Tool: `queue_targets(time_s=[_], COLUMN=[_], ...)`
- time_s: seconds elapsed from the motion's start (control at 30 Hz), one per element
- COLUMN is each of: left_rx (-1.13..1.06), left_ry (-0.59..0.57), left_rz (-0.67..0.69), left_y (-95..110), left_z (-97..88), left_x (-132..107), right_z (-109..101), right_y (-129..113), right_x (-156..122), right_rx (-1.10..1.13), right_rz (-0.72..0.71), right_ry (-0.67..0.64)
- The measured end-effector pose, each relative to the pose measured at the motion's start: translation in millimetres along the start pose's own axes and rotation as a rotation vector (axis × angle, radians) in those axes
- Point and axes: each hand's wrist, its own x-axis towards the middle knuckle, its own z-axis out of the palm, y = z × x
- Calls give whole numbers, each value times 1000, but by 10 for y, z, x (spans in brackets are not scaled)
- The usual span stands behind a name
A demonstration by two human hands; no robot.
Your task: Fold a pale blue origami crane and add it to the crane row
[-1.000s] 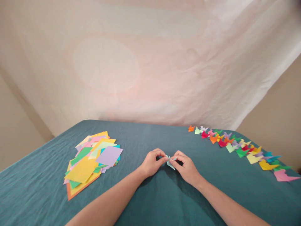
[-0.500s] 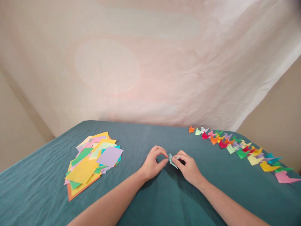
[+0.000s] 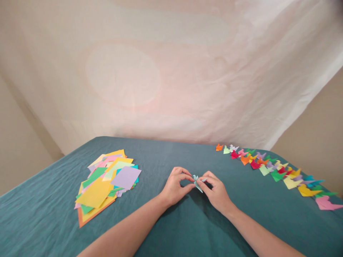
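A small pale blue-green folded paper figure (image 3: 197, 182) is held just above the teal tablecloth (image 3: 166, 153) at the middle of the table. My left hand (image 3: 175, 186) pinches its left side with thumb and fingertips. My right hand (image 3: 216, 191) pinches its right side, fingers curled round it. Both forearms reach in from the bottom edge.
A loose pile of coloured paper squares (image 3: 105, 182) lies to the left. A row of several folded paper figures (image 3: 276, 169) in many colours runs along the right side toward the table's edge. A pale cloth backdrop (image 3: 171, 71) hangs behind the table.
Both hands have shifted slightly to the right with the figure. The left fingers let go half a second ago and have closed on its left side again.
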Motion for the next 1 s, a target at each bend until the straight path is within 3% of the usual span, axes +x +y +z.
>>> queue_targets(time_s=[0.4, 0.6, 0.73, 1.0], left_rx=[57, -16, -49, -68], left_ry=[20, 54, 14, 2], left_rz=[6, -34, -8, -5], left_y=[-3, -19, 2, 93], left_z=[12, 15, 7, 19], left_x=[5, -3, -9, -31], right_z=[24, 15, -9, -16], right_y=[6, -12, 0, -21], right_x=[-29, -28, -13, -43], right_rx=[-90, -18, 60, 96], right_rz=[-112, -65, -26, -55], right_ry=[31, 22, 0, -20])
